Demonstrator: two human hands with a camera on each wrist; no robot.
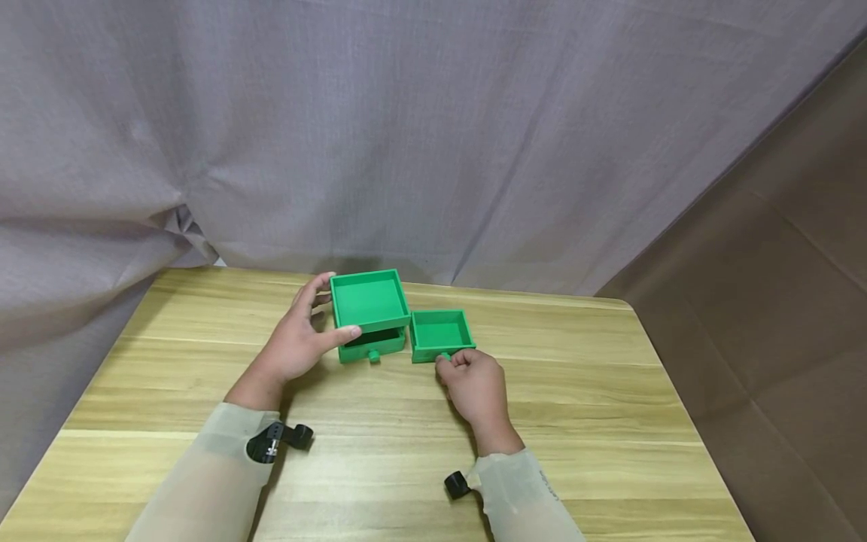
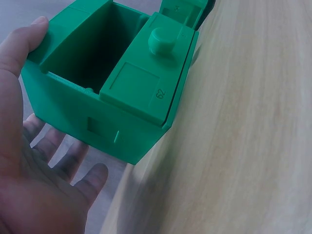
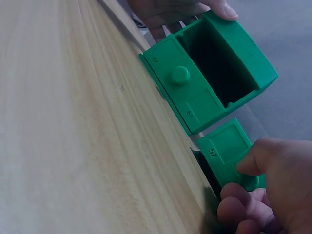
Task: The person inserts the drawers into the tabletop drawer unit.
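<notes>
Green plastic drawer (image 1: 440, 333) (boxy, smooth) pinched by right hand (image 1: 477, 385).

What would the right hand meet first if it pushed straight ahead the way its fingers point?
The right hand already pinches the knob of the small green plastic drawer lying on the wooden table. Straight on, it would probably press into that drawer's front panel first; beyond it lies only table.

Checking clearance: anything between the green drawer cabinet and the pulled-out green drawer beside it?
Nothing: the head view shows only a thin gap between the green plastic drawer cabinet and the small green plastic drawer.
</notes>
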